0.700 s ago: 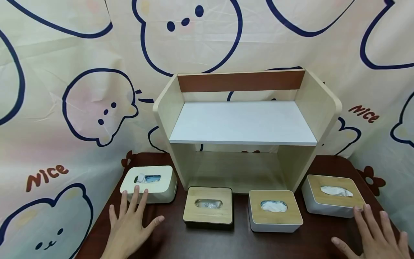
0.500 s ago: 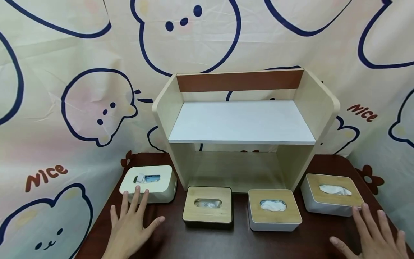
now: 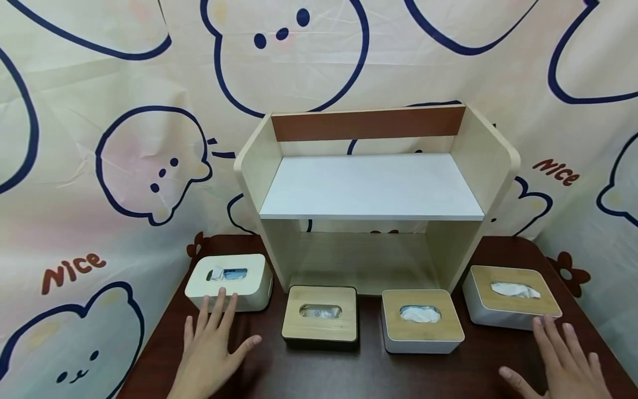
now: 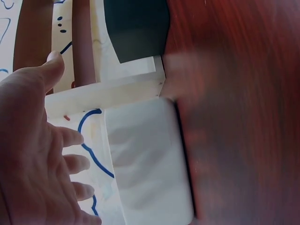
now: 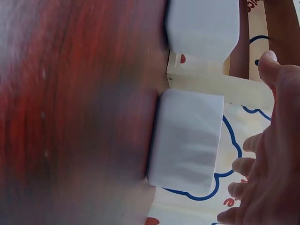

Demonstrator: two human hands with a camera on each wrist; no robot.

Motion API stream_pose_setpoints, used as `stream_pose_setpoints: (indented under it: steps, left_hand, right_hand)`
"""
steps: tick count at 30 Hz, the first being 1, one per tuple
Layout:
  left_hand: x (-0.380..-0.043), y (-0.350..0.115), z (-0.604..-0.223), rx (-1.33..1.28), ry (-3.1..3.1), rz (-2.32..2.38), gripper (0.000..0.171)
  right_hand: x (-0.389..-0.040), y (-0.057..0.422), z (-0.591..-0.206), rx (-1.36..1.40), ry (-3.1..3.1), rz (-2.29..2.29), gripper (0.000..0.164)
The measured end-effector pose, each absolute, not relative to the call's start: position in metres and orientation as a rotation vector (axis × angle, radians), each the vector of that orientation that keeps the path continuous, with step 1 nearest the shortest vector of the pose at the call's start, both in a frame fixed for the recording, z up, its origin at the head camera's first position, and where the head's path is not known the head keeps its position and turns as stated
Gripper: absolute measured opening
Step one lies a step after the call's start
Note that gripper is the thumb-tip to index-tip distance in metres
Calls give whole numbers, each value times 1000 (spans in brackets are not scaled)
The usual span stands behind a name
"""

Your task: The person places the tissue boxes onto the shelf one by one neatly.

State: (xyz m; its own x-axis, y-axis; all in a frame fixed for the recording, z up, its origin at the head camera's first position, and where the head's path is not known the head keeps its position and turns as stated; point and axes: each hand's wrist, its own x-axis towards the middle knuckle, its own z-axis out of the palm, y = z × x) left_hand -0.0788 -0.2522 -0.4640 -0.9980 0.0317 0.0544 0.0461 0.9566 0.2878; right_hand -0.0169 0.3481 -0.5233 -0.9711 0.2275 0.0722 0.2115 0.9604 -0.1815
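Note:
My left hand hovers with spread, straight fingers in front of a white tissue box at the far left, fingertips overlapping its front edge in the head view. Nothing is in its grasp; the left wrist view shows its palm beside the white box. On the other side, my right hand is spread too, its fingertips near the front corner of a white tissue box with a wooden lid. In the right wrist view, that box stands apart from the loosely extended fingers.
Between the hands stand a black tissue box with a wooden lid and another white, wooden-lidded one. Behind them is a two-tier cream shelf with a white upper board. The dark wooden table meets a cartoon-printed curtain.
Both hands have drifted a little inward, the left toward the right and the right toward the left. The boxes and shelf keep their places, with a slight shift of the view.

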Motion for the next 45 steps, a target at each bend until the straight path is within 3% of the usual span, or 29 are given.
stream_pose_setpoints:
  steps: [13, 29, 45]
  left_hand:
    - [-71, -226, -477, -137, -2932, -677, 96]
    - [-64, -183, -496, -293, -2623, -830, 88]
    - [-61, -143, -505, -608, -2300, -1066, 76]
  right_hand:
    - [-18, 340, -529, -172, -3124, 644, 131]
    - [-33, 324, -508, -333, -3340, 612, 137]
    - [-35, 312, -506, -335, -3300, 703, 118]
